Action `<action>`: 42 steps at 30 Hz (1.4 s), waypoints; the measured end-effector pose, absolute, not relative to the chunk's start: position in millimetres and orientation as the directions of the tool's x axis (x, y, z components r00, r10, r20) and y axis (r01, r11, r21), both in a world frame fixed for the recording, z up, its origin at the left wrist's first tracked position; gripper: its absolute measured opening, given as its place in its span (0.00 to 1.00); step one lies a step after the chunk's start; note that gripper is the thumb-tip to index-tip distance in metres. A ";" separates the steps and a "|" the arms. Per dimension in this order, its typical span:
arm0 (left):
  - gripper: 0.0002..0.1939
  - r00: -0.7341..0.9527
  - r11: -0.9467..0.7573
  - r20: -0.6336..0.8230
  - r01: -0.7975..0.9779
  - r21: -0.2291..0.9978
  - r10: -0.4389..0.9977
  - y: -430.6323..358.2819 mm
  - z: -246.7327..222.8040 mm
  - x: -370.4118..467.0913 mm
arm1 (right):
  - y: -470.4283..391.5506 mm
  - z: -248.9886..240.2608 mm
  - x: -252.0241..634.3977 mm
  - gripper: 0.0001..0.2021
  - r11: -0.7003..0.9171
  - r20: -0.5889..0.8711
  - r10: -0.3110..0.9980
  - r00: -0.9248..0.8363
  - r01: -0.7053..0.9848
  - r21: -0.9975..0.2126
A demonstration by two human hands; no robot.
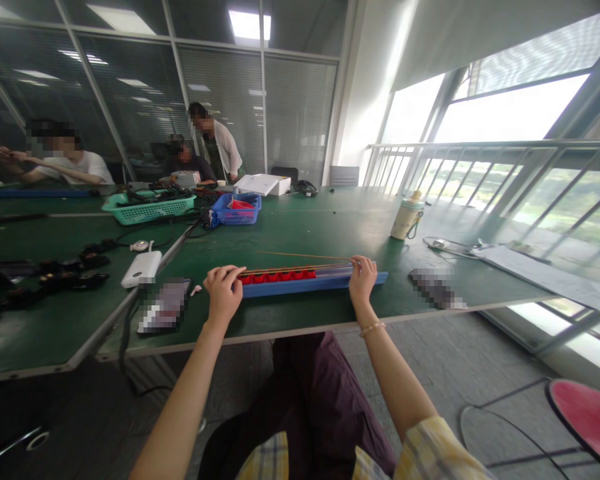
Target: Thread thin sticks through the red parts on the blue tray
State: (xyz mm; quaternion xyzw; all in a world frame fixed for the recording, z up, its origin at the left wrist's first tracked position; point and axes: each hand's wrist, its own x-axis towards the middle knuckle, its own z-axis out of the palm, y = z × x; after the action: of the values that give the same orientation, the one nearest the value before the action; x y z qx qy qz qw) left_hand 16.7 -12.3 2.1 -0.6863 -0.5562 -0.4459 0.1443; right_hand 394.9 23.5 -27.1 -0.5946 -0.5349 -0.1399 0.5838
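Observation:
A long blue tray (300, 287) lies near the front edge of the green table, with a row of red compartments (279, 276) along its left and middle part. Several thin tan sticks (300, 267) run lengthwise above the tray. At its left end my left hand (224, 288) pinches the ends of the sticks between curled fingers. My right hand (363, 279) is closed round the sticks at the right end, beside the blue rim. One more thin stick (300, 255) slants out behind the others, its right end at my right hand.
Phones (165, 305) lie left and right (436, 288) of the tray. A white power bank (141, 269), green basket (153, 210), blue basket (236, 212), white box (265, 185) and bottle (406, 219) stand farther off. Three people are across the table; a red stool (587, 417) is lower right.

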 end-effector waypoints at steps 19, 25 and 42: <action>0.19 0.018 -0.358 0.783 0.896 0.263 0.621 -11.6 0.3 12.5 | 58.9 -10.5 432.4 0.16 0.330 0.777 0.575 0.256 0.796 -0.507; 0.18 0.026 -0.367 0.797 0.896 0.249 0.603 -10.7 -0.6 12.6 | 67.5 -15.2 444.4 0.15 0.208 0.640 0.714 0.284 0.787 -0.581; 0.18 0.028 -0.362 0.798 0.900 0.241 0.601 -10.2 -1.4 13.6 | 67.5 2.2 439.5 0.25 -0.058 0.188 0.978 0.093 0.981 -0.187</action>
State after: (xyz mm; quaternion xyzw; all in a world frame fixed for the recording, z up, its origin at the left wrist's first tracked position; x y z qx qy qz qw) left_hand 13.6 -10.2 -1.4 -0.6966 -0.5390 -0.4423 0.1690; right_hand 439.5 67.5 2.2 -0.7272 -0.6733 -0.0055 0.1337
